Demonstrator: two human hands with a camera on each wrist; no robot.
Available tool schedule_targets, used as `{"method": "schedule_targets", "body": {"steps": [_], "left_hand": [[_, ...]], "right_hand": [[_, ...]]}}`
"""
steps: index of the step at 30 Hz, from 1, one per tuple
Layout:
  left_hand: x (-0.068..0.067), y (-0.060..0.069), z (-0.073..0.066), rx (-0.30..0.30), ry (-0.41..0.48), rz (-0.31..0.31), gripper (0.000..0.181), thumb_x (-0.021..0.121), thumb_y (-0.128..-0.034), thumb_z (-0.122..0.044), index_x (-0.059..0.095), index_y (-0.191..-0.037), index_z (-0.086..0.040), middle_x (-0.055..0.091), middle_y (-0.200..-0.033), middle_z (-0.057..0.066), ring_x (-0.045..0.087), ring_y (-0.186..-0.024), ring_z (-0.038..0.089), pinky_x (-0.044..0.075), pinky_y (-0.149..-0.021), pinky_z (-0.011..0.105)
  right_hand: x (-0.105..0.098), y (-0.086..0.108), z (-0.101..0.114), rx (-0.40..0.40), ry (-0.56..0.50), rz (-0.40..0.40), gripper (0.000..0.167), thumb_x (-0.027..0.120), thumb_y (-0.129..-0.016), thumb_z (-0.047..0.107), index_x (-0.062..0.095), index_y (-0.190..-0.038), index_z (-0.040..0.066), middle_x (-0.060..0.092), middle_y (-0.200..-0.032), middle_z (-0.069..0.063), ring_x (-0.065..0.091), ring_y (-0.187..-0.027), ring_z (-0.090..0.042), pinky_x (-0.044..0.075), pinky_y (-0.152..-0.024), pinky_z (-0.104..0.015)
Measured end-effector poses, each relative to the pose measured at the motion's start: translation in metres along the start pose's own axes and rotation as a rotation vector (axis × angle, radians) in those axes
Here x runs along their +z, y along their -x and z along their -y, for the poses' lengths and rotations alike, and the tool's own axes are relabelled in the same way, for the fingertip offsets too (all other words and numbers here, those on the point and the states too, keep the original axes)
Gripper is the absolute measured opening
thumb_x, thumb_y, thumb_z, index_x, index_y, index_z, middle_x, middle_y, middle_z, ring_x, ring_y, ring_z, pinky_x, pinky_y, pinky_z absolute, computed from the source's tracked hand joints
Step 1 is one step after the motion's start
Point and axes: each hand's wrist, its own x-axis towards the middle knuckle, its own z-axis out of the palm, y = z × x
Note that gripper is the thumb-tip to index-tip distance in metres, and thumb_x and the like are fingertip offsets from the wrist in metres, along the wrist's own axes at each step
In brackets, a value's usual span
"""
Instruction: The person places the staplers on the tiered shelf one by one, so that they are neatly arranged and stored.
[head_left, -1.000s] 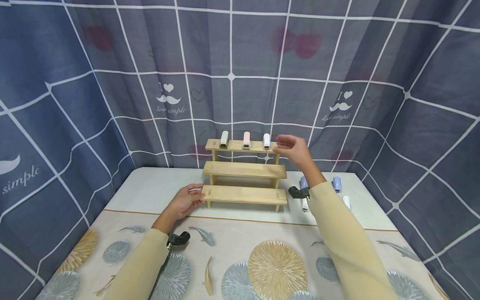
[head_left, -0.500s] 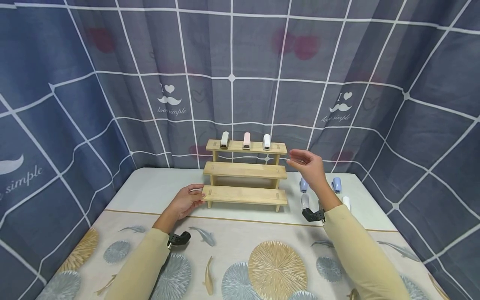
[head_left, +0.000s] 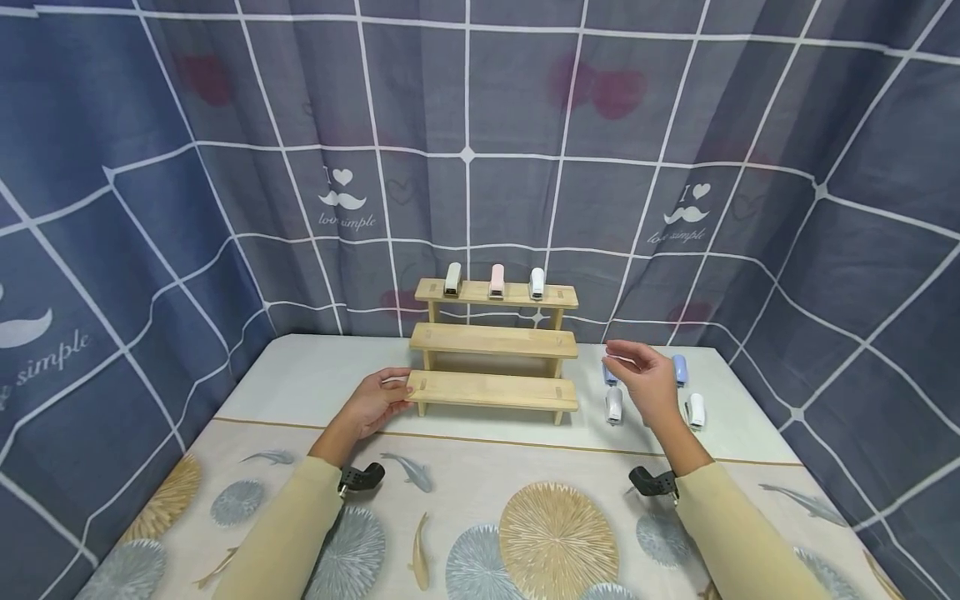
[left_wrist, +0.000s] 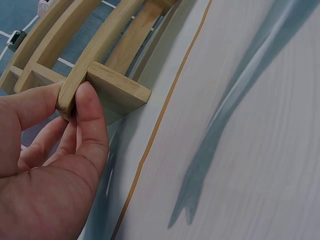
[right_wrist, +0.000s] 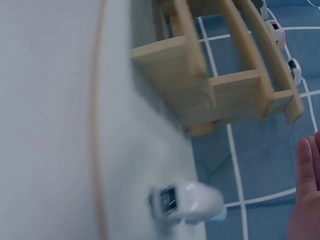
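A three-step wooden display stand [head_left: 491, 387] stands on the table, its bottom step gripped at the left end by my left hand [head_left: 371, 404]. In the left wrist view, the thumb and forefinger [left_wrist: 37, 105] pinch that board's end. Three small staplers sit on the top step: pale green [head_left: 453, 281], pink [head_left: 497, 282] and white [head_left: 537, 284]. Right of the stand, my right hand [head_left: 648, 383] hovers with fingers loosely bent, holding nothing. It partly covers a blue stapler [head_left: 609, 377]. A greyish-white stapler [head_left: 613, 406] lies just below it, a white one [head_left: 696, 412] to the right.
Another blue stapler [head_left: 680, 370] lies behind the right hand. A grid-patterned curtain [head_left: 510, 200] hangs behind the table and at both sides. A patterned cloth [head_left: 420, 517] covers the front, its brown border line running before the stand.
My right hand has moved down and right, from beside the top step's white stapler to over the staplers on the table. The left hand keeps its grip on the bottom step.
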Motion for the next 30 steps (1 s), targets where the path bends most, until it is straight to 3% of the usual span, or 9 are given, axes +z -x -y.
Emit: {"method": "schedule_targets", "body": {"steps": [4,14,20,30], "left_hand": [[0.001,0.000,-0.001,-0.002,0.002,0.001,0.057,0.059,-0.0993,0.005,0.034,-0.151,0.009,0.064,-0.100,0.002,0.068,-0.078,0.009,0.061,-0.071,0.018],[0.001,0.000,0.000,0.006,0.003,0.001,0.057,0.059,-0.0993,0.006,0.034,-0.150,0.010,0.065,-0.099,0.002,0.068,-0.078,0.009,0.061,-0.071,0.018],[0.001,0.000,0.001,0.009,0.008,-0.003,0.056,0.058,-0.0992,0.007,0.035,-0.150,0.010,0.065,-0.098,0.001,0.069,-0.077,0.009,0.062,-0.071,0.018],[0.000,0.000,0.002,0.005,0.013,-0.008,0.055,0.059,-0.0991,0.007,0.036,-0.149,0.009,0.064,-0.098,0.002,0.068,-0.077,0.009,0.062,-0.071,0.018]], "right_hand": [[-0.010,0.013,-0.006,-0.004,-0.011,-0.022,0.036,0.079,-0.086,-0.004,0.067,-0.118,-0.014,0.073,-0.117,-0.022,0.074,-0.096,-0.005,0.060,-0.087,-0.016],[-0.037,0.042,-0.020,0.076,0.092,-0.030,0.037,0.082,-0.087,0.006,0.070,-0.118,-0.009,0.077,-0.112,-0.004,0.074,-0.096,-0.002,0.060,-0.084,-0.015],[-0.056,0.054,-0.024,0.100,0.148,-0.009,0.042,0.081,-0.088,0.011,0.068,-0.122,-0.008,0.076,-0.118,-0.007,0.073,-0.100,-0.003,0.061,-0.082,-0.015],[-0.084,0.063,-0.023,0.124,0.239,-0.019,0.042,0.082,-0.087,0.010,0.068,-0.124,-0.006,0.074,-0.123,0.000,0.071,-0.102,0.000,0.057,-0.085,-0.009]]}}
